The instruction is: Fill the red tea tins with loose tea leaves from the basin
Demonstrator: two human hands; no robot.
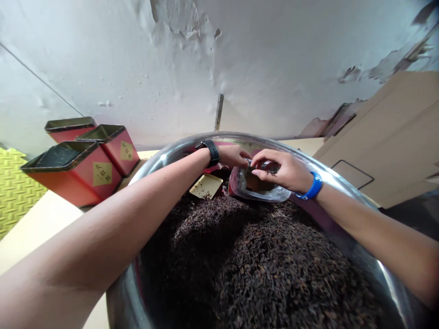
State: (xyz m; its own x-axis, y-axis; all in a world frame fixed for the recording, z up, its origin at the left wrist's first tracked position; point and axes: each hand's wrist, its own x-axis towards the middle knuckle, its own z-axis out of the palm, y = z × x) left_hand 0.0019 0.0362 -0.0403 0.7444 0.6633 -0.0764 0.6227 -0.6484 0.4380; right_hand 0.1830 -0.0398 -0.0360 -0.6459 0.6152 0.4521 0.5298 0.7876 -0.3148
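A clear plastic bag (pixel 264 195) lines an open red tin (pixel 234 183) that rests on loose dark tea leaves (pixel 274 256) in a large metal basin. My left hand (pixel 235 155), with a black watch on the wrist, pinches the bag's far left edge. My right hand (pixel 288 168), wearing a blue wristband, has thumb and fingers curled together at the bag's rim above the tin's mouth. A few dark leaf bits cling near its fingers. Left of the tin, a small yellowish lid (pixel 206 186) lies on the leaves with crumbs on it.
The shiny basin rim (pixel 164 157) curves around the leaves. Three open red tins, one in front (pixel 73 176), stand on the table at left. Cardboard (pixel 387 132) leans at right. Behind is a peeling wall (pixel 267 68); a yellow textured mat (pixel 17 187) lies far left.
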